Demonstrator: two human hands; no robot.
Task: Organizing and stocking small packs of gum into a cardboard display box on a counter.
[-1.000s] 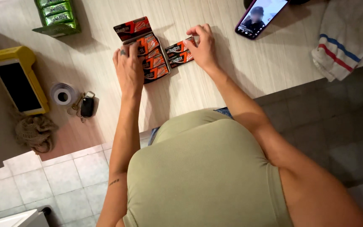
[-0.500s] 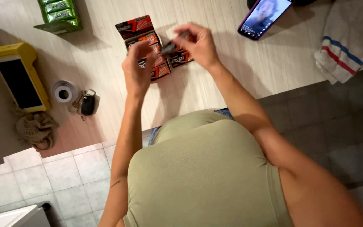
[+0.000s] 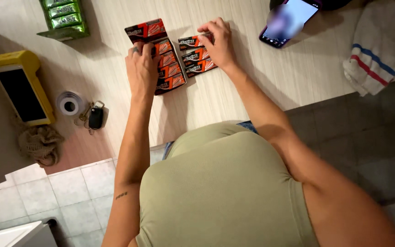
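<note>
Orange gum packs (image 3: 198,56) now under right hand (image 3: 218,45), no longer lifted

On the counter (image 3: 261,87), the left hand (image 3: 141,68) rests on the open display box of gum packs (image 3: 158,55); the right hand (image 3: 219,45) lies on loose gum packs (image 3: 193,57) just right of it. A phone (image 3: 289,20) lies further right, then a folded towel (image 3: 380,45). To the left sit a second gum box (image 3: 65,18), a card terminal (image 3: 21,87), a tape roll (image 3: 69,103) and a car key (image 3: 95,117).

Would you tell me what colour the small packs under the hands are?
Orange-red and black packs, seen in the head view.
</note>
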